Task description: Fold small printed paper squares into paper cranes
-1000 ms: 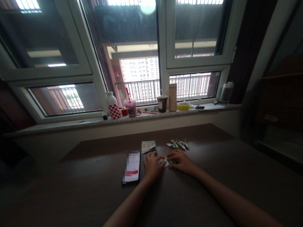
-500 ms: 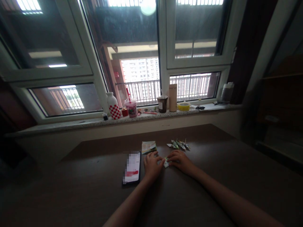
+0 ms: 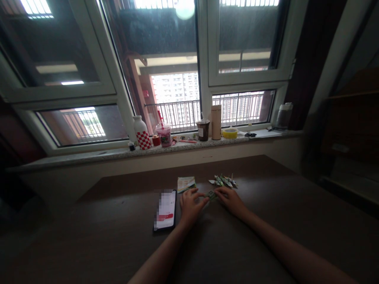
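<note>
A small folded piece of paper (image 3: 211, 194), greenish with a pale part, is held between my two hands just above the brown table. My left hand (image 3: 190, 205) pinches its left end between thumb and forefinger. From the other side, the fingertips of my right hand (image 3: 231, 202) close on its right end. Beyond my right hand lies a cluster of folded paper pieces (image 3: 223, 181) with pointed ends. A stack of patterned paper sheets (image 3: 186, 183) rests just past my left hand. To the left of that hand lies a phone (image 3: 166, 211) with its screen lit.
The brown table (image 3: 118, 244) stands against a window wall. On the sill (image 3: 118, 154) stand a checkered bottle (image 3: 142, 134), a pink drink cup (image 3: 164, 135), a dark drink cup (image 3: 203, 129), a tan flask (image 3: 216, 123), yellow tape (image 3: 229, 133) and black scissors (image 3: 250, 135).
The folded paper has been turned, showing more green than white now, and sits slightly farther from me. My right hand's fingers have shifted and drawn together at its right end.
</note>
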The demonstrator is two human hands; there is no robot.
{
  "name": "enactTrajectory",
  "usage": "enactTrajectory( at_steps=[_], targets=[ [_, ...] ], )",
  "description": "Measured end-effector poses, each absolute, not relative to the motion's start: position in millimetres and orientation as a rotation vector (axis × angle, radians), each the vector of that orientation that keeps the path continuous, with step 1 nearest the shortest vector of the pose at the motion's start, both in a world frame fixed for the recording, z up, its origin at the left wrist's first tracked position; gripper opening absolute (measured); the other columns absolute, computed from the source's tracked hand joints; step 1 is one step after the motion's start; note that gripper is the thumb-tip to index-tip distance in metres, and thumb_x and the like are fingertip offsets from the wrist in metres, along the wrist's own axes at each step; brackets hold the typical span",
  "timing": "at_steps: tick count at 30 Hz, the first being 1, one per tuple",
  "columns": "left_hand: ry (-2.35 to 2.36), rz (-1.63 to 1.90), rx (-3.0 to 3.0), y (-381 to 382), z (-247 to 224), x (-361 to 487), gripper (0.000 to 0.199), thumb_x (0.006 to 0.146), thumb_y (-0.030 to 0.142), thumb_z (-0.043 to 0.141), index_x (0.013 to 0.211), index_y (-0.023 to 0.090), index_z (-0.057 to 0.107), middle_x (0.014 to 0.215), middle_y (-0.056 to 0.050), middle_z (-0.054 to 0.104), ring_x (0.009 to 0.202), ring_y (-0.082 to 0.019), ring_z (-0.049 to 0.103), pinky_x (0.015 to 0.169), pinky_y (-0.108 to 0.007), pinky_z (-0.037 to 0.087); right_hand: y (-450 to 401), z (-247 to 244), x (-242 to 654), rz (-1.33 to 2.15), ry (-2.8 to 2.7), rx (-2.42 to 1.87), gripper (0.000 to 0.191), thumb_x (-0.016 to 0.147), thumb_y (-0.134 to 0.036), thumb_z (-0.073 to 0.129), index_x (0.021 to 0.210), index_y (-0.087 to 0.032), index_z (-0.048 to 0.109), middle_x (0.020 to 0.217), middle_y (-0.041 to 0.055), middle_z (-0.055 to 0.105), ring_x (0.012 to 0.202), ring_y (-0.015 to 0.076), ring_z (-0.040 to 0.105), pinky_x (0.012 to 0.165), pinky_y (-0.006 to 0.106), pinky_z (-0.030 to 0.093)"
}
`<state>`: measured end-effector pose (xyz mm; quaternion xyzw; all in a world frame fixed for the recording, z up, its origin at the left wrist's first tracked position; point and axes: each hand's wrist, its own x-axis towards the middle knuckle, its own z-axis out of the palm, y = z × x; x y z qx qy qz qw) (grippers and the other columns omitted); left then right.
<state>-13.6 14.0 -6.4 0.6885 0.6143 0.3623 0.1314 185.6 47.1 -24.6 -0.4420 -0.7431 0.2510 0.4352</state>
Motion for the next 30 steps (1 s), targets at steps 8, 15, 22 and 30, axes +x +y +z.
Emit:
enactTrajectory(
  at_steps=[8,15,22,30],
  targets=[
    [1.79,0.987,2.014,13,-7,-14,0.013,0.074,0.041,0.072,0.081,0.03,0.076,0.126,-0.001,0.062,0.125,-0.027,0.046,0.109,-0.046,0.031,52,-31,186,0.6,-1.922,-1.069,0.029,0.089,-0.042,0.054,0.079,-0.019,0.07,0.094,0.0079,0.071,0.099,0.0236,0.061,0.094,0.038,0.044],
    [1.848,0.851,2.03,12,-6,-11,0.013,0.075,0.039,0.072,0.083,0.029,0.076,0.13,-0.004,0.058,0.128,-0.028,0.042,0.112,-0.048,0.025,51,-37,184,0.384,-2.064,-1.143,0.014,0.083,-0.031,0.066,0.075,-0.02,0.068,0.104,0.0083,0.067,0.109,0.0246,0.053,0.1,0.042,0.039],
    [1.871,0.771,2.078,9,-4,-8,0.013,0.077,0.04,0.069,0.086,0.035,0.078,0.137,-0.002,0.054,0.133,-0.029,0.036,0.114,-0.05,0.02,45,-34,181,0.29,-2.102,-1.258,0.018,0.079,-0.03,0.072,0.093,-0.02,0.066,0.11,0.0094,0.061,0.111,0.0264,0.05,0.098,0.044,0.041],
    [1.893,0.703,2.081,9,-2,-11,0.02,0.074,0.047,0.071,0.088,0.036,0.078,0.144,-0.002,0.049,0.137,-0.031,0.033,0.115,-0.051,0.019,45,-30,186,0.456,-2.139,-1.161,0.013,0.081,-0.024,0.066,0.09,-0.026,0.075,0.113,0.0073,0.061,0.116,0.0265,0.05,0.104,0.047,0.037]
  ],
)
